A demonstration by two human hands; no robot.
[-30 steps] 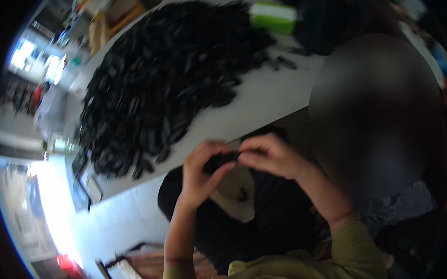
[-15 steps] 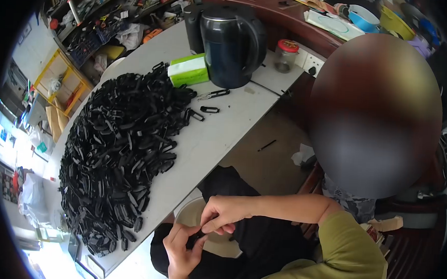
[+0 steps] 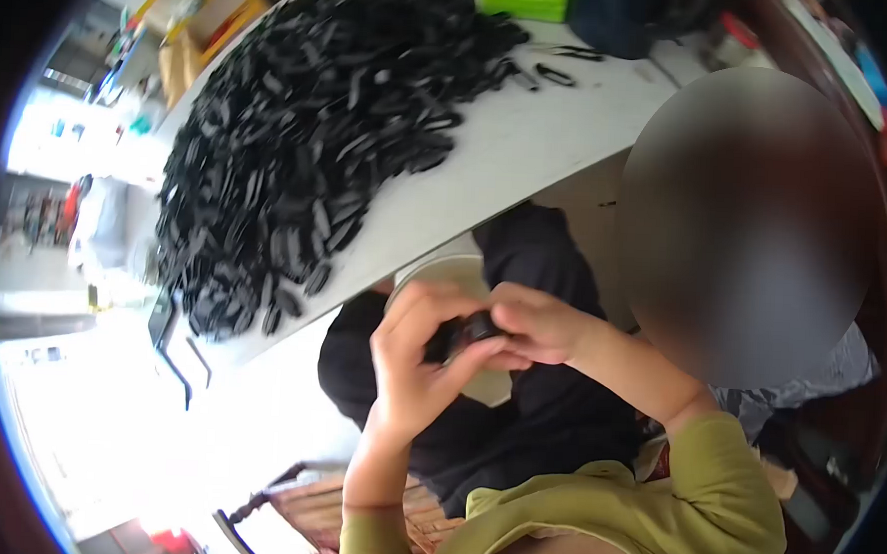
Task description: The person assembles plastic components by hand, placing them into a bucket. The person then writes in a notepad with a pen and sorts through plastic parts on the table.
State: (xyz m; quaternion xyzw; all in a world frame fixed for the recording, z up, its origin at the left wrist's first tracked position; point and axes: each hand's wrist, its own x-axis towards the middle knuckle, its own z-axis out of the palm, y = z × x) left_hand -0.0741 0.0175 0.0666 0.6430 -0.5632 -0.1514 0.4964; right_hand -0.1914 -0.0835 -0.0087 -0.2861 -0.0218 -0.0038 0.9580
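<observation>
Above my lap, my left hand [image 3: 416,350] and my right hand [image 3: 540,326] meet, fingers bent in. Between them is a small black plastic piece [image 3: 478,327], pinched from both sides; my fingers cover part of it and its exact kind is blurred. Under the hands, between my legs, stands a pale bucket [image 3: 442,268], mostly hidden by them. A large heap of black oblong plastic pieces [image 3: 302,122] covers much of the white table [image 3: 529,132] ahead. A few loose pieces [image 3: 554,76] lie apart at its right end.
A green tissue pack [image 3: 523,1] and a dark kettle [image 3: 623,17] stand at the back of the table. The jar with a red lid [image 3: 736,40] is further right. The table edge runs just beyond my hands. A blurred oval hides the right side.
My view has tilted down and turned, so the heap sits higher in the picture. Both hands have come up closer to me, and the black piece between them shows more.
</observation>
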